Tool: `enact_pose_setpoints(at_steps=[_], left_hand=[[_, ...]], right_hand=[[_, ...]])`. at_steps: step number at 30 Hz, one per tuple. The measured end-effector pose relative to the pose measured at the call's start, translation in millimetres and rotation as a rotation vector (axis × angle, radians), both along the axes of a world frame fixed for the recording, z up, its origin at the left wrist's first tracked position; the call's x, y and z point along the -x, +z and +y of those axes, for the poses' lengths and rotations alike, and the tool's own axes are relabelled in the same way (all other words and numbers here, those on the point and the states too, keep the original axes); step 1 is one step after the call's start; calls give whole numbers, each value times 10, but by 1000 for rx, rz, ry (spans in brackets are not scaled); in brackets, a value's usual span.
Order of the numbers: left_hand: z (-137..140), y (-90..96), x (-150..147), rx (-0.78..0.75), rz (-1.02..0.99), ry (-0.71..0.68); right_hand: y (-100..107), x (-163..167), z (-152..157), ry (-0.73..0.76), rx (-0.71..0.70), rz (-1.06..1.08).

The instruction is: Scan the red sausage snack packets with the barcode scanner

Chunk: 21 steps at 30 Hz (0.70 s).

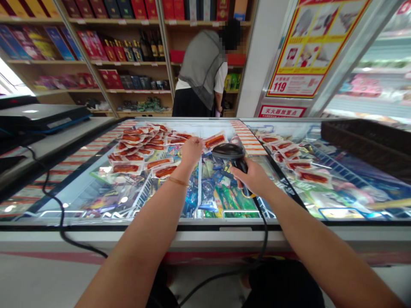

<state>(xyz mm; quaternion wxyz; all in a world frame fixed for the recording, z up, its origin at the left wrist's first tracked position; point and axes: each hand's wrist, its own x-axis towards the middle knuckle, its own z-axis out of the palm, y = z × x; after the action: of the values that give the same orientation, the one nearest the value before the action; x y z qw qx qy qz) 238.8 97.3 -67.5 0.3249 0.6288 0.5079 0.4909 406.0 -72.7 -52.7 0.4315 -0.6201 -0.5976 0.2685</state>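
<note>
My left hand [192, 150] pinches the left end of a vacuum-packed sausage [214, 140] in clear wrapping, held over the freezer's glass top. In my right hand [252, 174] is a black corded barcode scanner [229, 152], its head just below and to the right of that pack. The scanner's cable drops over the freezer's front edge. Left of my left hand, a heap of similar sausage packs [138, 139] lies on the glass, with a few single packs [165, 170] nearer me. More packs [290, 154] lie on the right-hand glass.
Bagged frozen goods [224, 196] show through the freezer glass. A dark tray [369, 141] stands at right, a flat black device [45, 116] at left with a cable. Beyond the freezer, a person [202, 68] bends toward stocked shelves [128, 63].
</note>
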Motion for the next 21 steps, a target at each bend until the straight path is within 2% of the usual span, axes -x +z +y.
enact_pose_setpoints(at_steps=[10, 16, 21], left_hand=[[-46, 14, 16, -66, 193, 15], [-10, 0, 5, -53, 114, 10], [-28, -93, -17, -6, 113, -15]], right_hand=[[-23, -25, 8, 33, 11, -17], [-32, -34, 13, 25, 31, 2], [-10, -38, 48, 19, 35, 64]])
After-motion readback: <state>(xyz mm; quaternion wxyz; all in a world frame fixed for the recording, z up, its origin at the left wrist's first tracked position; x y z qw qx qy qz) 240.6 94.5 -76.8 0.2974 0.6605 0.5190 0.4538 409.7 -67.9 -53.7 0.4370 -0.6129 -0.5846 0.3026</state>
